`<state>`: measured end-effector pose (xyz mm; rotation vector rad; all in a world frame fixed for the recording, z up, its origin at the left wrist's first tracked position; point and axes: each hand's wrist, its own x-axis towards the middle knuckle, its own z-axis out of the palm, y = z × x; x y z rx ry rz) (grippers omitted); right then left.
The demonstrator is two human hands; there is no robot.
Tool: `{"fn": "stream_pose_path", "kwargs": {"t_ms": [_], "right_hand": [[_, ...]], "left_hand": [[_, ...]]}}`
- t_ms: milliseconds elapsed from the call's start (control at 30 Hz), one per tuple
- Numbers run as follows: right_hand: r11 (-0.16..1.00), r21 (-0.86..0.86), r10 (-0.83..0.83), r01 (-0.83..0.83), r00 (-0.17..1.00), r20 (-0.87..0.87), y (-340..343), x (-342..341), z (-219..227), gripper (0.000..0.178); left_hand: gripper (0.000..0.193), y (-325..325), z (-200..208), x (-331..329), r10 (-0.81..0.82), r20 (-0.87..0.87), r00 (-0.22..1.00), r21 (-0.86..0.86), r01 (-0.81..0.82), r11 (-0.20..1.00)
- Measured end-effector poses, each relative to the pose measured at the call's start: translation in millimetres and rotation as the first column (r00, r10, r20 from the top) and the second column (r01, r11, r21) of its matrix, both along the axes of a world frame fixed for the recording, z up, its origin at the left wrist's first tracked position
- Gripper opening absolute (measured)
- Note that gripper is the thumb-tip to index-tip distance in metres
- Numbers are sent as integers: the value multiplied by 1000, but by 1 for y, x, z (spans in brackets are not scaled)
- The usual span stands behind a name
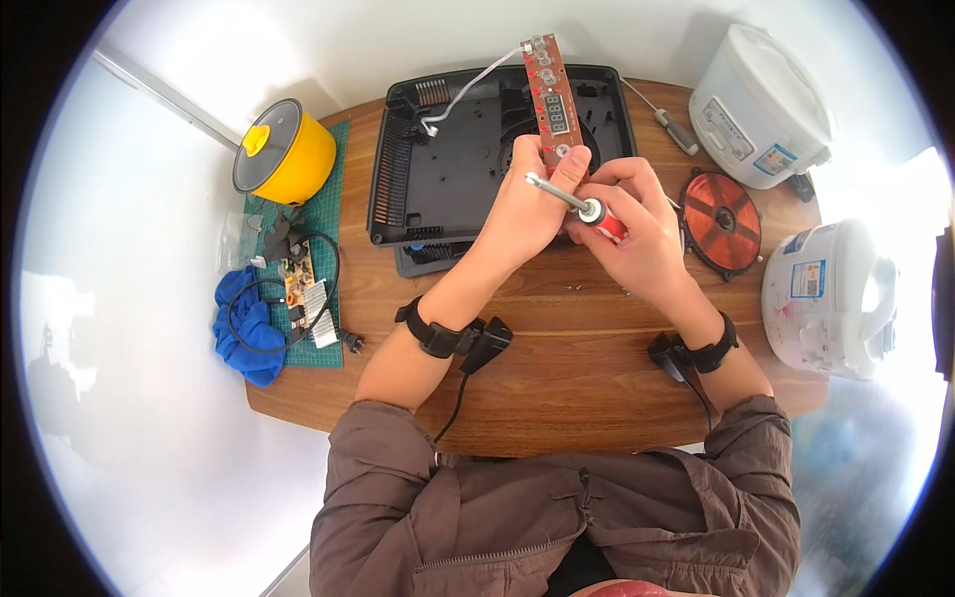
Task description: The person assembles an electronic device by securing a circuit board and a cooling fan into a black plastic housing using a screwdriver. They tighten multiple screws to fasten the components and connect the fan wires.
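My left hand [537, 204] grips the lower end of a narrow brown circuit board [549, 85] with a digit display, red parts and a white cable at its top. Its thumb presses on the board's face. In my right hand [642, 234] is a red-handled screwdriver [587, 207], its metal shaft pointing up and left across the left hand. The right fingertips also reach the board's lower end, though that contact is partly hidden. Beyond both hands lies an open black plastic housing [458, 149], with the board held above it.
A yellow pot [303, 159] stands on a green cutting mat [333, 199], near another circuit board with a heatsink [320, 313] and a blue cloth [244, 323]. At right are a copper coil disc [722, 221], a grey-handled screwdriver [678, 132] and two white cookers [756, 99]. Small screws [573, 288] lie on the table.
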<state>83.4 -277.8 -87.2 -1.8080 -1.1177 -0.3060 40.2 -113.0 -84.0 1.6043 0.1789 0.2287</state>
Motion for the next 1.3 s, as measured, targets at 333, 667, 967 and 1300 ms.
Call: {"fn": "stream_pose_path", "kwargs": {"t_ms": [333,667,967,1300], "right_hand": [[999,-30,18,-13,987,162,-8,12,-2,32],[999,33,-4,18,919,-395,-16,23,5,32],[999,47,31,10,617,-786,-16,22,13,24],[963,264,227,50,371,-900,-18,27,10,21]], "left_hand": [[51,0,-5,3,-115,-12,993,-99,113,989],[31,1,-5,2,-123,-19,992,-322,110,940],[30,3,-4,2,-103,-34,994,-344,85,935],[33,2,-7,3,-127,-52,991,-356,100,929]]}}
